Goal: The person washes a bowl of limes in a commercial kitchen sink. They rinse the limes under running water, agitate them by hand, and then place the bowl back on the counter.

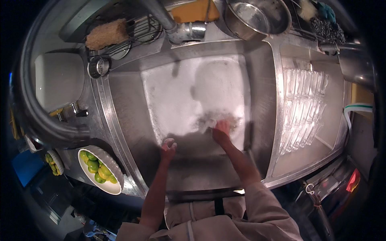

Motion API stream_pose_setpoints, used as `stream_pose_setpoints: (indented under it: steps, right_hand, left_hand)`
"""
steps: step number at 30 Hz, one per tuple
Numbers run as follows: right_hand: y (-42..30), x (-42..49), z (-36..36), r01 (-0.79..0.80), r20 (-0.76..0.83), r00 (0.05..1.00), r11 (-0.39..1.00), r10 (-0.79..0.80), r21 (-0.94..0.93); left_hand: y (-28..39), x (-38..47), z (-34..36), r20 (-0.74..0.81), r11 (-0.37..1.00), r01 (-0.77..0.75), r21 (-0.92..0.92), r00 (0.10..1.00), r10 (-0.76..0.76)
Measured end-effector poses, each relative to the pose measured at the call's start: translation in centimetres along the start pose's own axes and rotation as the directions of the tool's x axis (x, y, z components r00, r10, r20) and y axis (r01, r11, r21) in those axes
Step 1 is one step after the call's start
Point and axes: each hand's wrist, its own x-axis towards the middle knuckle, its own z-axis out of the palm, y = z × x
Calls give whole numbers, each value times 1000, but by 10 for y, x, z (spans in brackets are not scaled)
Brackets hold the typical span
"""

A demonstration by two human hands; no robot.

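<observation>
A deep stainless steel sink [263, 99] lies before me, with white suds [175, 99] over the water in it. My left hand [169, 147] is at the near left edge of the foam, fingers curled apart, with suds on the fingertips; no object shows in it. At the near right of the foam, my right hand [222, 129] reaches into the water. Its fingers are blurred and partly hidden, so I cannot tell whether they hold something. Dark water shows through the broken foam around that hand. What lies under the suds is hidden.
Rows of clear glasses [301, 108] lie in the right basin. A white fluted bowl [116, 162] of green and yellow citrus fruit stands left. Behind the sink are a metal pot [241, 25], a faucet pipe [178, 33], a brown scouring pad [107, 33] and a small strainer [98, 67].
</observation>
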Motion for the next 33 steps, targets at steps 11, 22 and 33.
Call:
stream_pose_setpoints:
  steps: [11, 22, 33]
  right_hand:
    - [14, -22, 37, -148, 106, 985, 981, 135, 126]
    - [-14, -21, -73, -108, -218, 942, 847, 254, 521]
    - [-62, 92, -274, 273, -563, 744, 607, 358, 747]
  left_hand:
    - [1, -4, 2, 127, 990, -128, -61, 983, 135]
    - [6, -12, 9, 126, 997, -80, 14, 989, 77]
    - [-47, 13, 40, 330, 732, 239, -637, 944, -21]
